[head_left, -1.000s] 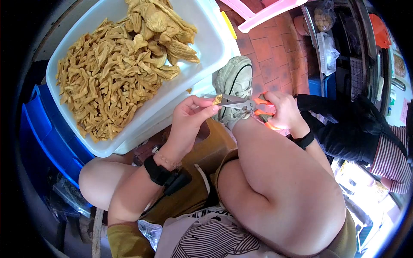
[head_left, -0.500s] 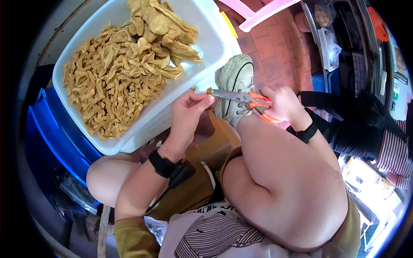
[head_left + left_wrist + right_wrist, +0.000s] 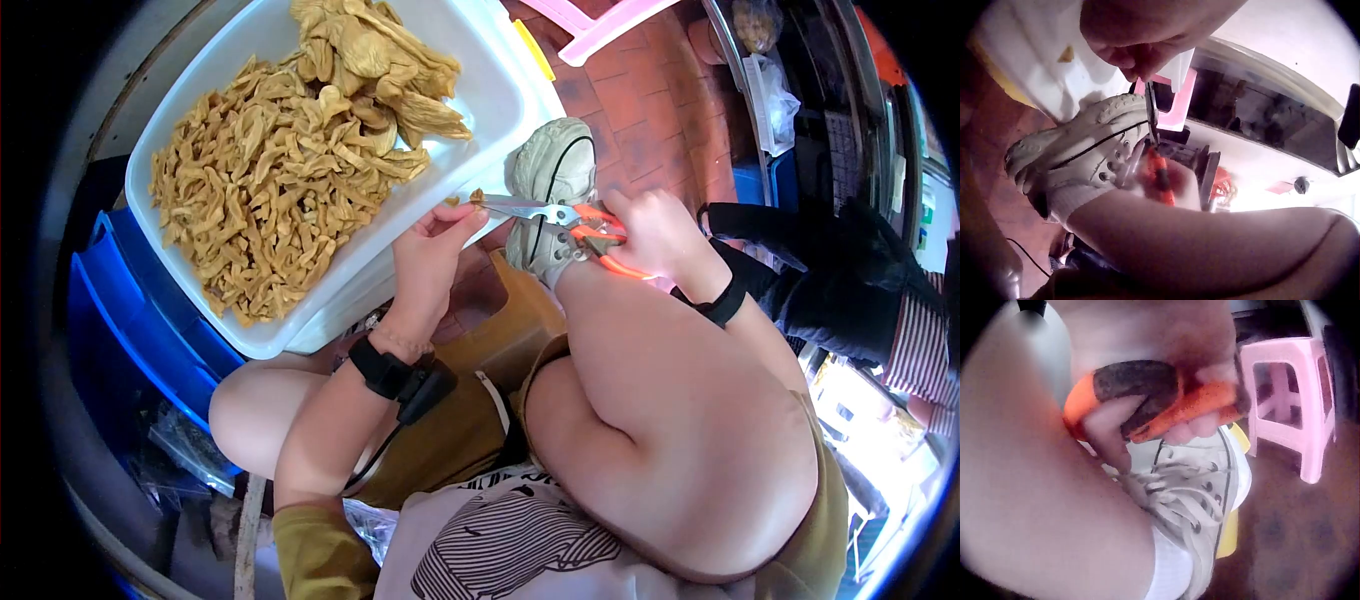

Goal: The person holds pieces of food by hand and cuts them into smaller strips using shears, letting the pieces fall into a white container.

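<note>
My right hand (image 3: pixel 655 238) grips orange-handled scissors (image 3: pixel 590 232), their blades pointing left over the shoe. In the right wrist view its fingers pass through the orange and black handles (image 3: pixel 1138 397). My left hand (image 3: pixel 430 262) pinches a small brown-yellow piece (image 3: pixel 477 196) between thumb and forefinger, right at the blade tips. In the left wrist view the blades (image 3: pixel 1151 109) reach up to those fingertips, and the hand hides the piece. Beside the left hand a white tub (image 3: pixel 330 318) holds many tan, wrinkled strips (image 3: pixel 270 190), with larger uncut-looking pieces (image 3: pixel 385 65) at its far end.
A crossed leg (image 3: pixel 680 420) and a pale laced shoe (image 3: pixel 550 170) lie under the scissors. Blue bins (image 3: pixel 140 310) stand left of the tub. A pink stool (image 3: pixel 1288 400) is on the red tile floor. Another person's dark sleeve (image 3: pixel 770 230) shows at right.
Both hands have shifted slightly away from my body, the left one closer to the tub's edge. The scissor blades, spread a second ago, closed and now look parted again near the pinched piece.
</note>
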`<state>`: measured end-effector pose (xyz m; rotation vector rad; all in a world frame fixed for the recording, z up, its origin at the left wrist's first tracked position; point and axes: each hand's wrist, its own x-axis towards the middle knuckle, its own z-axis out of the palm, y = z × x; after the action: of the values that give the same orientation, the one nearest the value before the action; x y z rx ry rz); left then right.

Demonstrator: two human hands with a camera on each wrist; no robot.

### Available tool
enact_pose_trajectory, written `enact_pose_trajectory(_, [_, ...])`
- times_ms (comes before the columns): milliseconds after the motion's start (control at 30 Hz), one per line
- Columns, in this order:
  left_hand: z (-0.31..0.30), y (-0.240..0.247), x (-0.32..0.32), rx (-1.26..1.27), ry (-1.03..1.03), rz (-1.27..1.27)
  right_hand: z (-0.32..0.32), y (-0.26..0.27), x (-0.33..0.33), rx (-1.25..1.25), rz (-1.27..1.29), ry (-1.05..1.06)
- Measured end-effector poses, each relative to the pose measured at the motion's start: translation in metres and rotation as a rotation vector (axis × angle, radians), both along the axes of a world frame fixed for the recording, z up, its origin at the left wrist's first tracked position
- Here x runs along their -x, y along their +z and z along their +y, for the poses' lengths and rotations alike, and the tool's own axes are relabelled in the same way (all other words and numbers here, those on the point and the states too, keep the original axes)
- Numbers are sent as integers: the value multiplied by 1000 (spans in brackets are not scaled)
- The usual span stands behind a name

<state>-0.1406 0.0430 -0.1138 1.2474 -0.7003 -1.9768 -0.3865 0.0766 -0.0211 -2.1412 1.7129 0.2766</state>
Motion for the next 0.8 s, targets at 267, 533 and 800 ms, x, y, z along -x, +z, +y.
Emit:
enact_pose_trajectory(267, [-1, -2, -1, 10, 4, -25, -12, 4, -12, -126, -80, -35])
enact_pose_trajectory(533, [-2, 4, 0, -14, -59, -35, -13, 6, -20, -108, -90, -143])
enact_pose_trajectory(800, [-29, 68, -30, 54, -471, 263, -28, 31, 9, -420, 43, -256])
